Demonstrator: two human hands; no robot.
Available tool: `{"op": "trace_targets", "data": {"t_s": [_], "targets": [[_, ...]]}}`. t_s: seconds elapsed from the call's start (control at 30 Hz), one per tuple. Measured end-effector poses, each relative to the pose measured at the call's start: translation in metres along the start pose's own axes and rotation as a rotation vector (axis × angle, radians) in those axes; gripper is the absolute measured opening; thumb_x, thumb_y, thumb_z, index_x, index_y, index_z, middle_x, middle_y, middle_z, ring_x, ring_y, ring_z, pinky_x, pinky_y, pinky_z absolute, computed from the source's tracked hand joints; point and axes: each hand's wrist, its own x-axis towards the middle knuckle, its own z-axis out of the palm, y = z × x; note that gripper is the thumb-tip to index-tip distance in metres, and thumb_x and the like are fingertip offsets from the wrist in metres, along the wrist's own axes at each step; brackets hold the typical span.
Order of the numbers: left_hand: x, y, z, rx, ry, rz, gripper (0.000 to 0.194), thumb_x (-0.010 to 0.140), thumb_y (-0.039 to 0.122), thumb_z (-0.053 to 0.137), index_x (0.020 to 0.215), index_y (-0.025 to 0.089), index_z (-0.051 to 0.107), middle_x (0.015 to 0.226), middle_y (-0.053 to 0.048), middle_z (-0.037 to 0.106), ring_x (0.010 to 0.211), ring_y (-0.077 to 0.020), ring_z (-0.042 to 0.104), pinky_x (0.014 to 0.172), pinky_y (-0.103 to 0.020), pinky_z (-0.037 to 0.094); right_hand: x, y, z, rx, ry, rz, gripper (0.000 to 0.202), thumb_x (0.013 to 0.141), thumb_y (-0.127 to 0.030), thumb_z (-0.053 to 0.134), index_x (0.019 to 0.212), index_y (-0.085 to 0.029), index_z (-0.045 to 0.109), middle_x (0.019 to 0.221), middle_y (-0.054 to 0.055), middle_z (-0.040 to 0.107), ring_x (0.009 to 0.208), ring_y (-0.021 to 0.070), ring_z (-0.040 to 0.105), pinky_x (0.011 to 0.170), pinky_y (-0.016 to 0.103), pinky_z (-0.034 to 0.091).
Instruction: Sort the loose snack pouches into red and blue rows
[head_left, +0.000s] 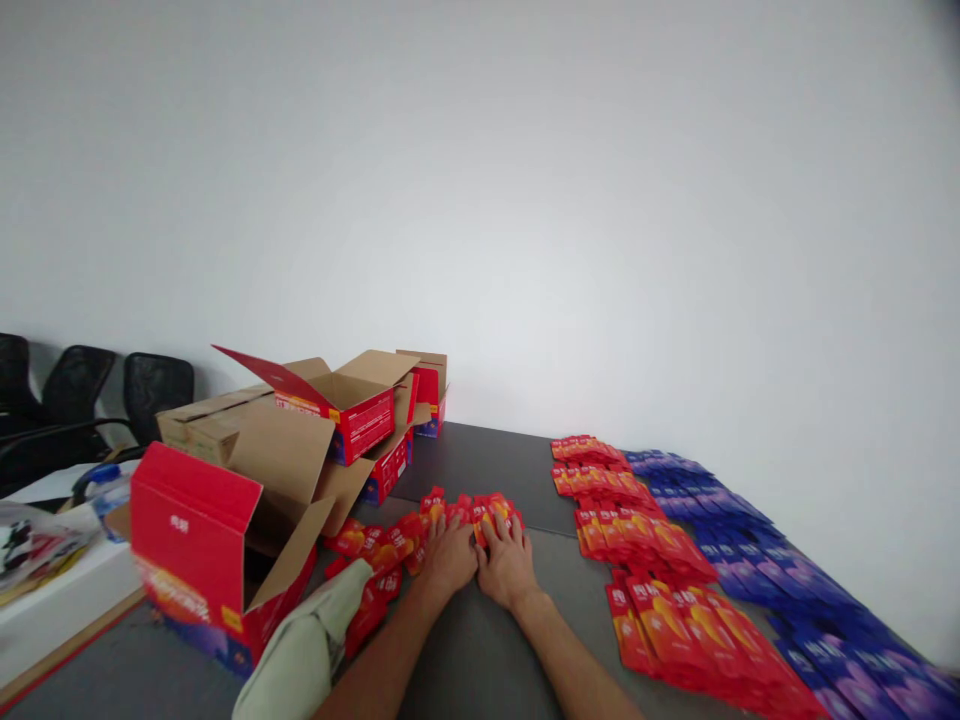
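My left hand (452, 556) lies palm down on loose red pouches, its fingers stretched forward. Close beside it, my right hand (507, 562) has its fingers spread over a small row of red-and-orange pouches (495, 508). Both hands touch the pouches from above; neither is visibly wrapped around one. A loose heap of the same red pouches (386, 548) spreads to the left of my left hand, partly covered by my forearm and a pale green sleeve-like cloth (304, 640).
Overlapping rows of red pouches (637, 530) run along the table's (480, 660) right side, with rows of blue pouches (757, 560) beyond. Open red cartons (187, 540) (367, 420) stand at left, near a brown carton (199, 430). Black chairs (157, 390) stand behind; a white wall (525, 220) backs the table.
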Motion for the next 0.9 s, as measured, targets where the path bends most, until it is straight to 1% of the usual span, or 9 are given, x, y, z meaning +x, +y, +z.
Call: {"op": "trace_targets", "data": {"t_s": [0.17, 0.37, 0.43, 0.5, 0.6, 0.67, 0.73, 0.8, 0.9], "targets": [[-0.037, 0.009, -0.01, 0.028, 0.021, -0.002, 0.038, 0.077, 0.026, 0.047, 0.109, 0.025, 0.066, 0.128, -0.006, 0.061, 0.13, -0.0278, 0.043, 0.114, -0.046, 0.02, -0.051, -0.01, -0.005, 0.016, 0.011, -0.02, 0.054, 0.09, -0.041, 0.041, 0.143, -0.031, 0.041, 0.156, 0.005, 0.03, 0.143, 0.0358, 0.018, 0.11, 0.055, 0.019], [-0.074, 0.015, -0.013, 0.058, 0.037, -0.018, 0.034, 0.083, 0.025, 0.043, 0.108, 0.024, 0.066, 0.126, -0.007, 0.063, 0.131, -0.0293, 0.042, 0.113, -0.05, 0.02, -0.092, -0.022, -0.018, 0.039, 0.007, -0.026, 0.053, 0.089, -0.04, 0.043, 0.142, -0.032, 0.043, 0.153, 0.005, 0.034, 0.141, 0.0362, 0.021, 0.11, 0.054, 0.019], [-0.083, 0.017, -0.016, 0.098, 0.049, -0.01, 0.034, 0.085, 0.025, 0.041, 0.106, 0.023, 0.068, 0.12, -0.009, 0.066, 0.127, -0.0294, 0.046, 0.112, -0.05, 0.022, -0.104, -0.026, -0.024, 0.04, -0.012, -0.035, 0.054, 0.088, -0.041, 0.044, 0.141, -0.033, 0.043, 0.153, 0.005, 0.034, 0.141, 0.0363, 0.021, 0.11, 0.055, 0.02], [-0.09, 0.02, -0.02, 0.15, 0.056, -0.01, 0.034, 0.087, 0.025, 0.04, 0.102, 0.021, 0.07, 0.113, -0.011, 0.068, 0.119, -0.03, 0.052, 0.108, -0.049, 0.028, -0.115, -0.029, -0.03, 0.05, -0.029, -0.051, 0.053, 0.089, -0.042, 0.044, 0.141, -0.034, 0.043, 0.154, 0.004, 0.034, 0.141, 0.0362, 0.021, 0.11, 0.055, 0.02], [-0.095, 0.027, -0.024, 0.22, 0.078, -0.03, 0.032, 0.087, 0.022, 0.041, 0.098, 0.019, 0.071, 0.104, -0.014, 0.07, 0.109, -0.0301, 0.058, 0.101, -0.047, 0.036, -0.129, -0.03, -0.038, 0.082, -0.065, -0.084, 0.053, 0.09, -0.045, 0.044, 0.142, -0.036, 0.042, 0.154, 0.004, 0.033, 0.14, 0.0358, 0.022, 0.109, 0.054, 0.021], [-0.093, 0.034, -0.025, 0.244, 0.112, -0.029, 0.032, 0.088, 0.02, 0.041, 0.097, 0.017, 0.071, 0.103, -0.015, 0.07, 0.107, -0.0293, 0.059, 0.098, -0.045, 0.038, -0.135, -0.028, -0.044, 0.113, -0.098, -0.111, 0.055, 0.088, -0.045, 0.048, 0.142, -0.036, 0.041, 0.154, 0.004, 0.032, 0.14, 0.036, 0.022, 0.109, 0.054, 0.022], [-0.088, 0.044, -0.025, 0.241, 0.135, 0.005, 0.031, 0.088, 0.019, 0.042, 0.098, 0.016, 0.07, 0.103, -0.015, 0.07, 0.107, -0.0283, 0.06, 0.097, -0.044, 0.04, -0.138, -0.024, -0.05, 0.153, -0.122, -0.146, 0.056, 0.086, -0.044, 0.053, 0.14, -0.035, 0.044, 0.154, 0.005, 0.032, 0.139, 0.0363, 0.022, 0.108, 0.054, 0.023], [-0.08, 0.054, -0.023, 0.212, 0.117, 0.034, 0.029, 0.087, 0.018, 0.044, 0.101, 0.015, 0.069, 0.104, -0.015, 0.07, 0.105, -0.0274, 0.061, 0.094, -0.041, 0.043, -0.138, -0.019, -0.057, 0.204, -0.132, -0.201, 0.055, 0.084, -0.043, 0.057, 0.137, -0.034, 0.048, 0.153, 0.005, 0.034, 0.138, 0.0357, 0.024, 0.108, 0.052, 0.024], [-0.068, 0.066, -0.021, 0.16, 0.088, 0.031, 0.028, 0.085, 0.014, 0.046, 0.103, 0.015, 0.068, 0.103, -0.014, 0.07, 0.102, -0.0266, 0.063, 0.089, -0.037, 0.046, -0.138, -0.01, -0.068, 0.284, -0.111, -0.293, 0.052, 0.083, -0.039, 0.06, 0.134, -0.035, 0.052, 0.149, 0.003, 0.039, 0.134, 0.032, 0.03, 0.107, 0.047, 0.026]]}}
